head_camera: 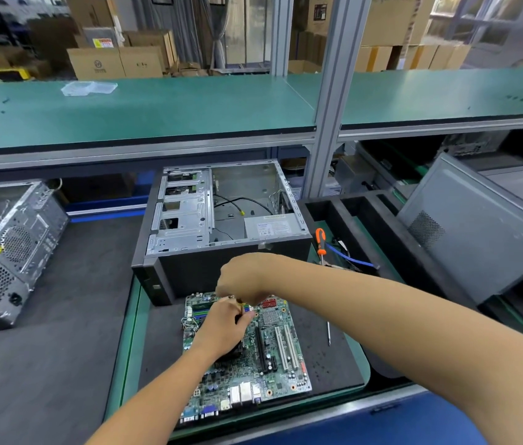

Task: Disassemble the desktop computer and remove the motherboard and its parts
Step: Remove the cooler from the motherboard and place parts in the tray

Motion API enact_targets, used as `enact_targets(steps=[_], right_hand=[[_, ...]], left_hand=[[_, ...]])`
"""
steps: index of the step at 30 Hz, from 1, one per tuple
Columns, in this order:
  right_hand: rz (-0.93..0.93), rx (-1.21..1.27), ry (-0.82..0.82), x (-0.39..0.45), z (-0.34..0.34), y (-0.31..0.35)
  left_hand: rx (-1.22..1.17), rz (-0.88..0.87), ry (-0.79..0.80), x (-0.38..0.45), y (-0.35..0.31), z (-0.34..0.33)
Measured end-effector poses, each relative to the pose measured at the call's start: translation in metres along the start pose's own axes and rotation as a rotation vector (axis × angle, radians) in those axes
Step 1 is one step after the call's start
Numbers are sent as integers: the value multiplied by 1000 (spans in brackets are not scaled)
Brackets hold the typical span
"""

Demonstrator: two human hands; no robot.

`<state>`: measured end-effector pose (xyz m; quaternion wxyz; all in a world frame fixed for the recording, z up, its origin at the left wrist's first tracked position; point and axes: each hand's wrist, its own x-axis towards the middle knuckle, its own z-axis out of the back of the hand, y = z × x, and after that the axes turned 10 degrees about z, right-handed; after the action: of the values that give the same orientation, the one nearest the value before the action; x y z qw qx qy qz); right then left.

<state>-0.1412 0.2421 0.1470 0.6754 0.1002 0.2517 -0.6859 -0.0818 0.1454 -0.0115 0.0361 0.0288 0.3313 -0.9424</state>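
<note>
Nearest you, the motherboard [247,358] lies flat on the dark foam mat [327,364] at the front edge of the green worktop [128,332], its port row facing you. Your left hand [225,329] rests on the board's middle with fingers curled round a small brownish part at the memory slots, and your right hand [241,277] comes in from above, fingers pinching the same spot; what exactly each grasps is too blurred to tell. A thin screwdriver bit [328,333] lies on the mat to the right of the board. Behind the board stands the emptied computer case [221,220], open side up, loose cables inside. An orange-handled screwdriver [320,242] sits beside its right wall, near a black foam tray [350,216]. Another case [9,252] leans at the left edge, a grey one [478,229] at the right. Above runs a green shelf [157,107] on aluminium posts, with cardboard boxes [115,61] stacked in the room beyond.
</note>
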Motion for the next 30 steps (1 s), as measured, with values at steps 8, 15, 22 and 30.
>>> enact_targets(steps=[8,15,22,30], right_hand=[[-407,732,-154,-10,-5,-3],[-391,628,83,-6,5,-8],[-17,-16,56,1,7,9],[-199,470,-78,-7,4,-5]], left_hand=[[-44,67,12,4,4,-5],[9,11,-11,2,1,-2],[-30,14,14,-1,0,0],[-36,46,-1,-1,1,-1]])
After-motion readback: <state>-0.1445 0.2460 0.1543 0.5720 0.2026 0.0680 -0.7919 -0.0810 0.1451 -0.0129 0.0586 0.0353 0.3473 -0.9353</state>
